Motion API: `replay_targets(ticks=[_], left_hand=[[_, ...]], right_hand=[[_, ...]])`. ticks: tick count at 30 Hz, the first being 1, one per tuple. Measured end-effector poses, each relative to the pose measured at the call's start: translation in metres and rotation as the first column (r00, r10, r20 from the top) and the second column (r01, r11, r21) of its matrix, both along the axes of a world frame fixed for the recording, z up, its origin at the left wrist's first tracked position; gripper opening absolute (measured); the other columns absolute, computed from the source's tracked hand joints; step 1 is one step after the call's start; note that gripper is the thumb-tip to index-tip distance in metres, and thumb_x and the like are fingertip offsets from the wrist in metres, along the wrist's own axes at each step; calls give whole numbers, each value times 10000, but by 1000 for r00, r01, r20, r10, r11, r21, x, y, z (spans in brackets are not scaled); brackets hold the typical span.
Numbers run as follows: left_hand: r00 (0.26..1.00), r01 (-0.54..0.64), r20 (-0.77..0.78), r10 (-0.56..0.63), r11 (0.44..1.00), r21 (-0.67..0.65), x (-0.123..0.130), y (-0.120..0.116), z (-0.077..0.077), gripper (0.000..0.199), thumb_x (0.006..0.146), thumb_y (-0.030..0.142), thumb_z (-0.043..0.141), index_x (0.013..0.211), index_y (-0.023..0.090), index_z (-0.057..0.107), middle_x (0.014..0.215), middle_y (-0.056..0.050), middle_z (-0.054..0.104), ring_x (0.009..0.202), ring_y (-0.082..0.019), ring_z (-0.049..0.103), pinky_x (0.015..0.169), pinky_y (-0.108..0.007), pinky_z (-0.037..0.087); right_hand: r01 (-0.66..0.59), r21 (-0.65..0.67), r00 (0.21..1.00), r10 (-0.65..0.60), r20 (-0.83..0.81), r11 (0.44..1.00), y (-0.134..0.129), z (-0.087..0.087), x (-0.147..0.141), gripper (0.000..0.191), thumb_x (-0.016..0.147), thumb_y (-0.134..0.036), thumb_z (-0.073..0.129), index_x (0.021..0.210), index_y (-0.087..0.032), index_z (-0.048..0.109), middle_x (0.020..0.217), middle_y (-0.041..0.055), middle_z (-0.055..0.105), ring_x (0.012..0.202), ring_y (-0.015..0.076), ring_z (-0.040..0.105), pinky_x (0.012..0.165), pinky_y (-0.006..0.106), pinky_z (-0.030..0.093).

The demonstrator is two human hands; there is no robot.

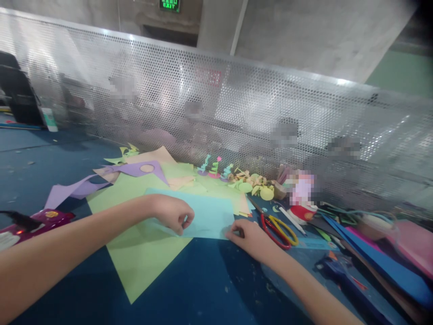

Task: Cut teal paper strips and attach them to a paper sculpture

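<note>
Paper in light blue [209,210] is laid partly over a green sheet [142,266] on a blue table [209,284], with the loosely curled right hand [249,237] at its near right corner. The left hand [171,212] is half-curled over the near edge; whether anything is pinched by either cannot be made out. Flatness is best kept by light, even fingertip pressure.

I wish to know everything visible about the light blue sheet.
The light blue sheet looks like plain paper, roughly rectangular. It lies nearly flat, partly over a green sheet, partly over the dark blue table. The right hand is at its lower right corner; the left hand hides part of its left side. Whether either grips it is unclear.
</note>
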State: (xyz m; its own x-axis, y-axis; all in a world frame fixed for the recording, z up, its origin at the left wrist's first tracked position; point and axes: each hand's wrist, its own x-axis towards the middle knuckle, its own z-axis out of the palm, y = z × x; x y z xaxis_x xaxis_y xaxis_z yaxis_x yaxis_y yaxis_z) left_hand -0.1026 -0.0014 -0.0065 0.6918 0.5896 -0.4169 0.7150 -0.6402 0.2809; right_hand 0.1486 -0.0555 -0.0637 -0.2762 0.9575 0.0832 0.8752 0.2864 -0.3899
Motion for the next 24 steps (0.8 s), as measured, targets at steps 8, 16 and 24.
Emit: replay_targets(ticks=[8,16,24], left_hand=[[957,-8,273,-94,937,350,20,-38,1,170,820,258,472,950,204,566,856,-35,611,752,-172,549,621,-247,364],[818,88,467,-336,876,475,39,-29,-49,166,842,164,491,788,195,646,872,-40,592,839,-159,542,764,-246,381],[773,151,502,-388,881,448,34,-19,-58,199,854,179,486,931,220,665,850,-36,611,813,-145,556,743,-231,391]], right_hand=[[-7,-25,1000,8,15,1000,1,-1,-2,223,793,-383,521,687,-188,537,648,-8,532,591,133,473,527,234,303],[-28,-3,1000,28,-4,1000,0,-2,-1,196,796,-360,526,706,-186,544,688,-1,555,626,138,492,559,236,317],[-28,-9,999,28,-20,1000,0,0,0,227,793,-375,533,670,-185,516,659,-8,536,603,131,475,550,234,302]])
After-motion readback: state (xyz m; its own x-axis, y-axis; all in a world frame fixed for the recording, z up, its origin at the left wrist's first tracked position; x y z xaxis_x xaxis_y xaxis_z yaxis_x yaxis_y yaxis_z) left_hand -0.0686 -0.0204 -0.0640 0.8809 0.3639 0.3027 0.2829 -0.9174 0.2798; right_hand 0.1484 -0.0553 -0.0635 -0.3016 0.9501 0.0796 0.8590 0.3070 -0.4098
